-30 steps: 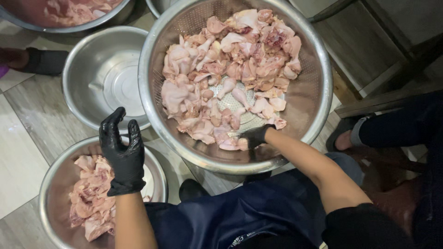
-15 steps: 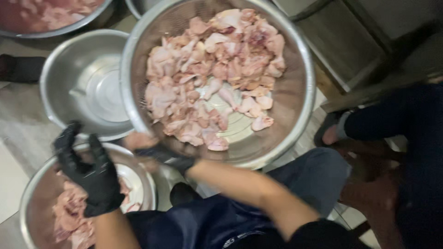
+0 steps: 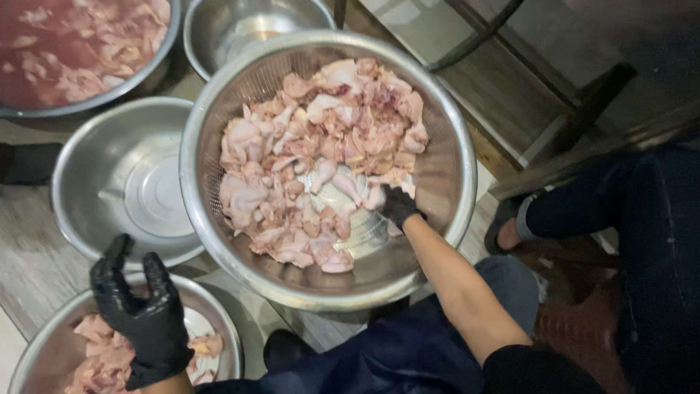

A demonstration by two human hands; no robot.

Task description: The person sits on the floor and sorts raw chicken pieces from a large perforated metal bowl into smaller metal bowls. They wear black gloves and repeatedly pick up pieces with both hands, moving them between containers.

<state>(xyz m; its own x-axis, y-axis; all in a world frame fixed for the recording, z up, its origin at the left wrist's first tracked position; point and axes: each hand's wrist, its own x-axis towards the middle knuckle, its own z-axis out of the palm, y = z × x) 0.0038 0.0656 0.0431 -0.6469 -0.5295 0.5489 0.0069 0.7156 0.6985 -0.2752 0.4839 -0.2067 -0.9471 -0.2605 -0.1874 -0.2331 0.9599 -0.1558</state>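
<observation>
Raw chicken pieces (image 3: 306,153) are piled in the big colander (image 3: 445,182), centre frame. Right hand (image 3: 397,206), gloved, is closed on a piece at the pile's lower right edge. Left hand (image 3: 142,310), fingers spread wide, nothing held, is over the lower-left bowl (image 3: 226,328). Meat is judged soft, wet, slippery; best pinched firmly at thick parts.

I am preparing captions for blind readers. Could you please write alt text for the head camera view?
A person's right hand in a black glove reaches into a large steel colander of raw chicken pieces. The gloved left hand is open above a smaller bowl of chicken. An empty steel bowl sits beside them on the floor.
</observation>
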